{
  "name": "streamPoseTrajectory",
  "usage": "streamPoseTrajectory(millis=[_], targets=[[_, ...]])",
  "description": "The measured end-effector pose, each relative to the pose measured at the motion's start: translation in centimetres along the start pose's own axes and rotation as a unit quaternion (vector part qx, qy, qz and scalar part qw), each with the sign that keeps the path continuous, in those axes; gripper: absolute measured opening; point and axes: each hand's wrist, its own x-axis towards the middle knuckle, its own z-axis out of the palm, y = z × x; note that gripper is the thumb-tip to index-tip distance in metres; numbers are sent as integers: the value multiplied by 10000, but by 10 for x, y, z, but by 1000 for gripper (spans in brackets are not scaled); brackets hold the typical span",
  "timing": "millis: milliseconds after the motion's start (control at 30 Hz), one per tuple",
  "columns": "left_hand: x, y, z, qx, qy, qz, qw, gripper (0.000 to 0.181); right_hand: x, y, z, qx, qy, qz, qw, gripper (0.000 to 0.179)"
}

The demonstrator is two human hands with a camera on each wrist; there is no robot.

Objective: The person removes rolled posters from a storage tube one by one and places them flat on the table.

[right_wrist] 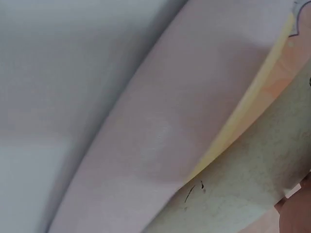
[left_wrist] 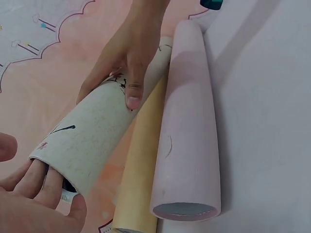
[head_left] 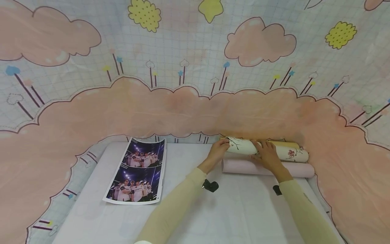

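Observation:
A cream wallpaper roll [head_left: 242,146] with a branch-and-blossom print tilts slightly above a yellow roll [head_left: 286,144] and a pink roll [head_left: 292,169]. My left hand [head_left: 217,152] is at its left end; in the left wrist view several fingers [left_wrist: 36,182] reach into the hollow opening. Around the middle of the cream roll, my right hand [head_left: 268,156] grips it from above, thumb on the near side. The right wrist view shows mostly the pink roll [right_wrist: 146,126] and cream roll [right_wrist: 243,170], with little of the hand.
On the left of the white tabletop [head_left: 128,223] lies a printed sheet [head_left: 137,173] with two group photos. A cloud-patterned cloth [head_left: 182,112] rises behind the table's back edge. Small dark objects [head_left: 211,185] show beside both wrists.

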Motion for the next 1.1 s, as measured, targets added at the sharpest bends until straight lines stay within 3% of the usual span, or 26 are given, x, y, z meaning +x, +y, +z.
streamPoseTrajectory(millis=[200, 567, 833, 1100], targets=[[-12, -3, -17, 55, -105, 22, 9999, 35, -1, -13, -9, 10, 216, -210, 9995, 74], [-39, -7, -43, 58, -495, 471, 9976, 34, -11, -42, -26, -489, 716, -554, 9947, 78], [-65, -10, -59, 493, -885, 532, 9934, 37, -29, -69, -31, -829, 872, -443, 9918, 78], [-94, -15, -76, 829, -1139, 541, 9885, 40, -46, -99, -31, -753, 849, -280, 9931, 77]])
